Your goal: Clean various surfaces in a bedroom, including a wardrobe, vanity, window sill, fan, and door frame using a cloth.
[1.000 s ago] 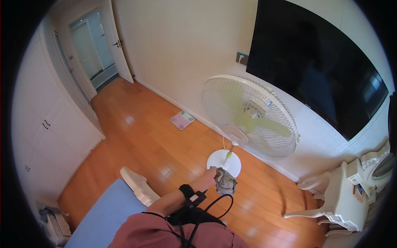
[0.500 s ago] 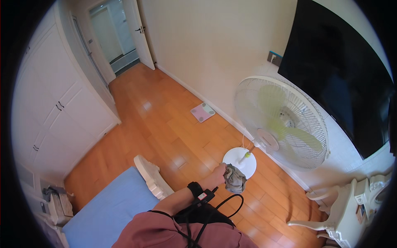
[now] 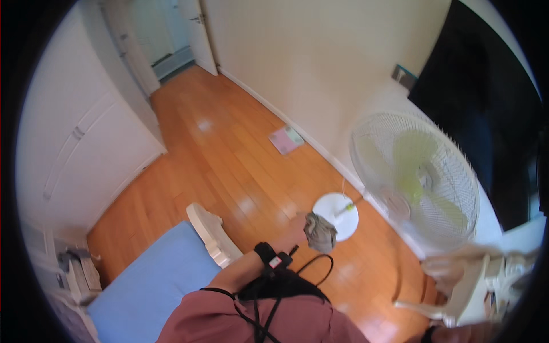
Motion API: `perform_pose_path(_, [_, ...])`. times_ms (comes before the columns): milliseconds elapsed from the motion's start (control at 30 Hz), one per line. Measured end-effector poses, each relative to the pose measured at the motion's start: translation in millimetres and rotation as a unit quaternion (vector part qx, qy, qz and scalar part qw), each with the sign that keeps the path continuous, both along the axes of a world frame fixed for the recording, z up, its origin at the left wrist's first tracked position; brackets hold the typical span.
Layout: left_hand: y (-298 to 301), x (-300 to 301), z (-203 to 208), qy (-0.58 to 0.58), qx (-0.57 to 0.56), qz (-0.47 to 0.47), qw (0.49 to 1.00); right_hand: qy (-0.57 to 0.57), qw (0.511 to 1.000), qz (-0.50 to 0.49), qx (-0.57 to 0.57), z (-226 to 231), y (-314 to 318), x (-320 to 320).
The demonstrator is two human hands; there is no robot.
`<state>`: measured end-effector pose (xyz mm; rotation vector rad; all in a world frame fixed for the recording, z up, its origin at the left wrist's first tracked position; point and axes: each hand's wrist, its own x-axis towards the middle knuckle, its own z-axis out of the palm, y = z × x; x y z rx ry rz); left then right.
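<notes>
Presently, left hand (image 3: 297, 226): fingers closed on the cloth, arm reaching forward past the body; I judge the grip gathers the fabric so little of it trails.
Grey cloth (image 3: 321, 233): one piece, crumpled, hanging from the left hand; from my remote post it overlaps the fan's base in view, contact not discernible.
Right hand (image 3: 473, 332): at the lower edge, blurred, nearest the dressing table; I cannot tell whether its fingers are wide or narrow, or hold anything.
Dressing table (image 3: 472, 292): cream, curved legs, by the wall.
Pedestal fan (image 3: 413, 180): pale green blades, caged; its round white base (image 3: 325, 207) sits flat, presumably for steadiness.
Bathroom scale (image 3: 286, 140): pink and white, flat beside the skirting, probably to leave walking room.
</notes>
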<state>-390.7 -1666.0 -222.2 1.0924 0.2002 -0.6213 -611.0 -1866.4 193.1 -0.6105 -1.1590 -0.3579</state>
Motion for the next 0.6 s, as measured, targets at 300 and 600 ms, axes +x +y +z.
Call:
perform_pose_path(300, [22,27,56,0.232,-0.111,0.004,0.966,0.725,0.643,-0.185,-0.163,-311,-52,76])
perform_pose_path(600, [27,-7,63,0.296,-0.13,0.105,0.94,0.805,0.565,-0.142,-0.11,-447,-142,140])
